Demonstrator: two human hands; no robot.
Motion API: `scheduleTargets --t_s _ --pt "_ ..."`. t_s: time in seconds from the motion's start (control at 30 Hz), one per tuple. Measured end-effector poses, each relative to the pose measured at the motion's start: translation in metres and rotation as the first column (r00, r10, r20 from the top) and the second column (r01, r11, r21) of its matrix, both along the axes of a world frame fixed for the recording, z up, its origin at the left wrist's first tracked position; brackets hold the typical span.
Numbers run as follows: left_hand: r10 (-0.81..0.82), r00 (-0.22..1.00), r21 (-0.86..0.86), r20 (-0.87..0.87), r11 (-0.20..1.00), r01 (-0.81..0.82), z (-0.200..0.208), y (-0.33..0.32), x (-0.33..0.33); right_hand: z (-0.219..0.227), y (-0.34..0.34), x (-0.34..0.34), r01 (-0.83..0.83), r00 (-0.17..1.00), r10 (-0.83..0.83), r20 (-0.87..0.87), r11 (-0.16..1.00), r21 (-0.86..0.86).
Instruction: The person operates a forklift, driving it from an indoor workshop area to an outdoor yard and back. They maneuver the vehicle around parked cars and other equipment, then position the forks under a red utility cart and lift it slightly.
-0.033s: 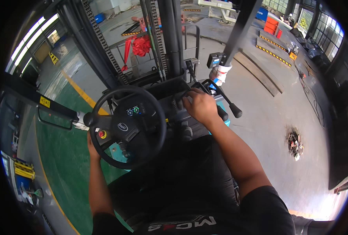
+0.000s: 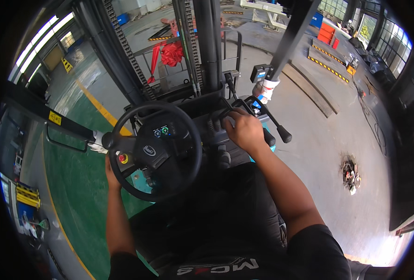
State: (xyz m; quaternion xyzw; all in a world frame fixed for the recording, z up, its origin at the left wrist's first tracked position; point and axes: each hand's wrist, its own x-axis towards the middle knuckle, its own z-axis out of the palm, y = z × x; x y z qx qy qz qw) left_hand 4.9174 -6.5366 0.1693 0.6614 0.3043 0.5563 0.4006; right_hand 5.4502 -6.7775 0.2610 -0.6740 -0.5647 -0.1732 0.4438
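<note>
I sit at the controls of a forklift with a black steering wheel [image 2: 197,154]. My left hand [image 2: 112,174] is low at the wheel's left side, beside a red emergency stop button [image 2: 123,158]; its fingers are mostly hidden behind the rim. To the right of the wheel, my right hand [image 2: 246,132] is closed over a black control lever [image 2: 227,105], the fingertips partly out of sight. Another lever with a black knob [image 2: 285,135] rises just right of that hand. A small lit display [image 2: 162,131] shows on the dash behind the wheel.
Ahead stands the black mast [image 2: 209,51] with its chains, and a red ribbon bow [image 2: 171,54] hangs beyond it. Flat beams [image 2: 309,88] lie on the floor at right, near yellow-black striped edges [image 2: 329,69]. A debris-filled hole [image 2: 351,175] breaks the floor. Green flooring [image 2: 83,186] spreads left.
The whole view has shifted slightly, so the machine and surroundings appear a little further right. Both hands keep their places at the controls.
</note>
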Motion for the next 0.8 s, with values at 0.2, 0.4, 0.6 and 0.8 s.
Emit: scheduleTargets --t_s 0.2,0.4,0.6,0.8 --pt "0.467 0.88 0.261 -0.087 0.863 -0.433 0.027 0.018 0.005 -0.018 0.013 -0.03 0.029 0.999 -0.029 -0.013 0.999 -0.032" --pt "0.39 0.83 0.08 -0.4 0.917 -0.392 0.078 0.056 0.034 -0.02 0.03 -0.006 0.035 0.999 -0.035 -0.023 0.999 -0.002" --pt "0.108 0.967 0.446 -0.23 0.895 0.006 0.156 -0.021 0.071 -0.026 0.009 -0.012 0.042 0.999 -0.045 -0.028 0.995 -0.095" --pt "0.217 0.839 0.468 -0.499 0.882 0.051 0.177 -0.143 0.128 -0.044 -0.033 0.001 0.035 0.998 -0.039 -0.048 0.996 -0.076"
